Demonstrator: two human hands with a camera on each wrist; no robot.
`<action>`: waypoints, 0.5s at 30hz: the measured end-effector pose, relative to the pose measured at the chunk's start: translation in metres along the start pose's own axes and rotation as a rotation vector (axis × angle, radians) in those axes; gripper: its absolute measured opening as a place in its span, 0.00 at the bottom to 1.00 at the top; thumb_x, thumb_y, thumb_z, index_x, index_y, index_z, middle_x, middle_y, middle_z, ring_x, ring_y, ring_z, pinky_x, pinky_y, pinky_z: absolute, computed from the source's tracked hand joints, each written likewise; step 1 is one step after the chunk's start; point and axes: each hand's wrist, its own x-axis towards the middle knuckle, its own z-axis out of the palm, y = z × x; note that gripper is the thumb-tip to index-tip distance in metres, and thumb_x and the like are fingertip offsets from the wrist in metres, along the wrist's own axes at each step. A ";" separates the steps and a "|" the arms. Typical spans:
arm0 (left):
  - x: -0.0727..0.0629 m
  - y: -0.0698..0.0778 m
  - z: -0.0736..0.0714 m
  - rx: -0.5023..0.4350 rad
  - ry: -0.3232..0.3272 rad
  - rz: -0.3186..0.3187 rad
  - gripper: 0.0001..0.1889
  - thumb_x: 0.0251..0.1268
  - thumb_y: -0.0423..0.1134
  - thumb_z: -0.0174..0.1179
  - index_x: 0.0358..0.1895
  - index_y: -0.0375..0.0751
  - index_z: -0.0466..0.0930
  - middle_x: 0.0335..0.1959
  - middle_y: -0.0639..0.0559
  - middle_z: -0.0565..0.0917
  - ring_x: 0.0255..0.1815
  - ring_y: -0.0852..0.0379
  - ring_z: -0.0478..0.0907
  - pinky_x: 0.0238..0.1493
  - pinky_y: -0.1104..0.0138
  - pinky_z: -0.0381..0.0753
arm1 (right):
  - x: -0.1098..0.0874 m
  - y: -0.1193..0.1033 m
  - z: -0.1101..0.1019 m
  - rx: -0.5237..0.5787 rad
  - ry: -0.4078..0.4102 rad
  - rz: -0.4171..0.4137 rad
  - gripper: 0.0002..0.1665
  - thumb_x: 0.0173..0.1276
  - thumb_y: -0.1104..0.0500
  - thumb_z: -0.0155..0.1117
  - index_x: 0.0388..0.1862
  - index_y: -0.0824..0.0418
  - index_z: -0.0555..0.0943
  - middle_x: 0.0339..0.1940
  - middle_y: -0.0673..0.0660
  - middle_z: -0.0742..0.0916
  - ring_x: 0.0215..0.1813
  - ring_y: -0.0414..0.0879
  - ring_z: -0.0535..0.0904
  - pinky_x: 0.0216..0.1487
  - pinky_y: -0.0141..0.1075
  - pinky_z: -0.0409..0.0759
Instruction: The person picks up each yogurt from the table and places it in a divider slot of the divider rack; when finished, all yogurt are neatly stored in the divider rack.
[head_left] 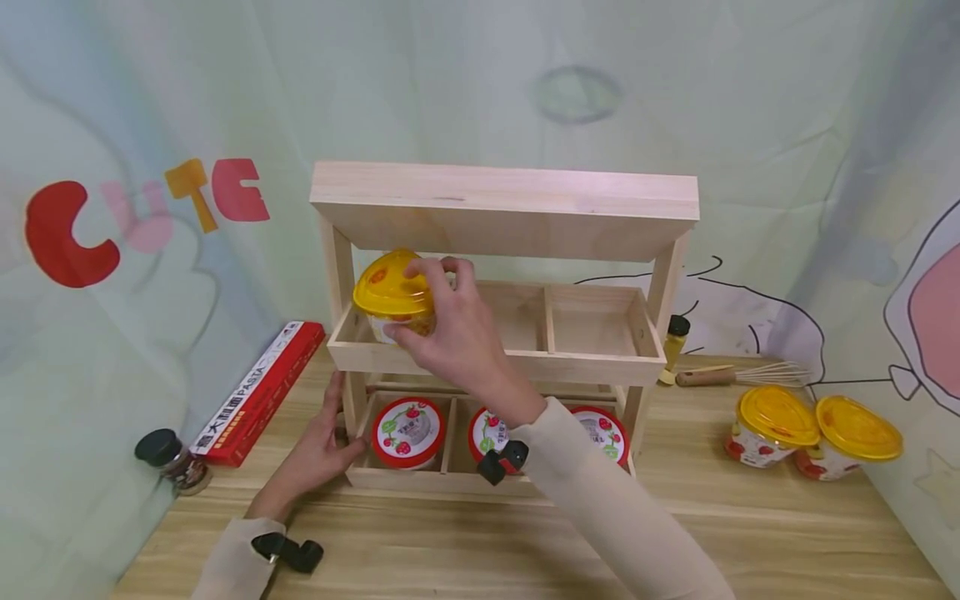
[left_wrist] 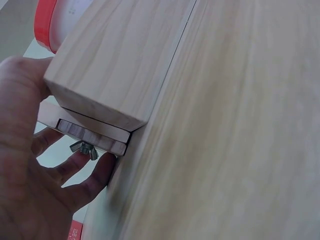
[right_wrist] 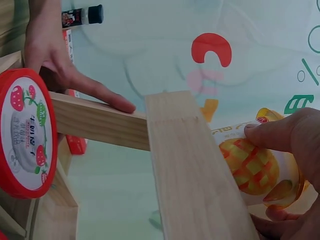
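My right hand (head_left: 465, 337) grips a cup with a yellow lid (head_left: 388, 292), thumb on its near side and fingers at the lid. The cup stands tilted at the left compartment of the upper tray (head_left: 495, 364) of a wooden rack (head_left: 502, 185). In the right wrist view, a mango picture shows on the cup (right_wrist: 247, 167). My left hand (head_left: 318, 454) holds the rack's lower left corner, thumb over the tray wall, fingers along the outside. Red-lidded tubs (head_left: 408, 433) sit in the lower tray, one partly behind my right wrist.
Two more yellow-lidded cups (head_left: 772, 421) stand on the table at right. Behind them lie a whisk (head_left: 750, 375) and a small black-capped bottle (head_left: 677, 337). At left are a red pasta box (head_left: 258, 396) and a black-capped jar (head_left: 174, 461).
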 end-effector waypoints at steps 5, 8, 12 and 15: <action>0.000 0.000 0.000 0.024 0.000 -0.013 0.67 0.58 0.23 0.69 0.88 0.51 0.25 0.75 0.22 0.72 0.70 0.18 0.74 0.61 0.23 0.76 | -0.003 0.004 0.004 -0.026 -0.036 -0.014 0.40 0.66 0.50 0.80 0.72 0.50 0.70 0.73 0.67 0.71 0.58 0.60 0.83 0.57 0.47 0.88; 0.000 0.001 0.000 0.028 -0.001 -0.024 0.67 0.59 0.25 0.69 0.88 0.51 0.24 0.76 0.22 0.70 0.69 0.17 0.74 0.59 0.24 0.78 | -0.004 0.004 0.005 -0.036 -0.047 -0.030 0.41 0.67 0.50 0.80 0.73 0.50 0.69 0.73 0.67 0.71 0.57 0.59 0.83 0.57 0.47 0.88; 0.000 0.002 -0.001 0.015 -0.009 -0.032 0.67 0.60 0.26 0.69 0.88 0.53 0.23 0.77 0.22 0.69 0.69 0.17 0.73 0.55 0.26 0.81 | -0.005 0.004 0.004 -0.033 -0.055 -0.038 0.42 0.67 0.50 0.80 0.75 0.49 0.68 0.74 0.67 0.71 0.60 0.59 0.82 0.59 0.47 0.87; -0.001 0.001 -0.001 0.012 -0.010 -0.036 0.67 0.60 0.25 0.70 0.88 0.53 0.23 0.76 0.22 0.68 0.68 0.18 0.73 0.53 0.28 0.83 | -0.008 0.004 -0.002 -0.012 -0.050 -0.027 0.43 0.67 0.49 0.80 0.76 0.48 0.68 0.75 0.66 0.69 0.65 0.59 0.80 0.62 0.48 0.87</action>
